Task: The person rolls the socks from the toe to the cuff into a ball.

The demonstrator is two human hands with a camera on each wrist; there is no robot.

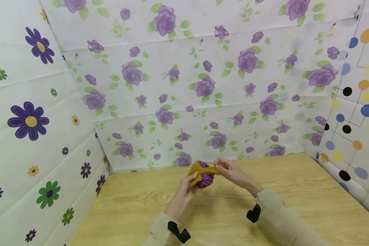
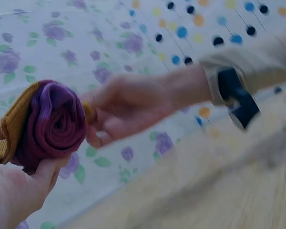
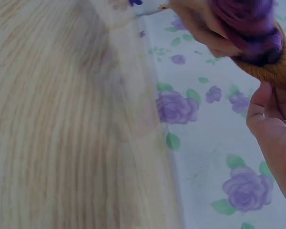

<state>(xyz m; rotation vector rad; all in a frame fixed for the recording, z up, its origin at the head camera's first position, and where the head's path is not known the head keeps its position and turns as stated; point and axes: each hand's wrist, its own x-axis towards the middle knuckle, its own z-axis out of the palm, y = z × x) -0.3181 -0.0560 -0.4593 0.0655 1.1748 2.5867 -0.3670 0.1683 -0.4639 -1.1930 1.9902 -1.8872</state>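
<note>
A purple knit roll with a ribbed mustard band, by its look rolled-up socks (image 1: 206, 179), is held above the back of the table. My left hand (image 1: 186, 189) grips it from the left, thumb against the mustard part. With thumb and fingers, my right hand (image 1: 233, 173) pinches the mustard cuff (image 1: 214, 169) and holds it stretched out to the right. In the left wrist view, the coiled end of the socks (image 2: 62, 124) shows as a tight spiral. The right wrist view has the mustard cuff (image 3: 267, 71) drawn to a narrow end between the right fingers.
Below the hands lies a light wood-grain table (image 1: 135, 198). A sheet with purple roses (image 1: 203, 85) hangs along its back edge. Flower-print (image 1: 27, 153) and dotted (image 1: 350, 136) sheets close off the left and right sides. Each sleeve wears a black strap (image 1: 254, 213).
</note>
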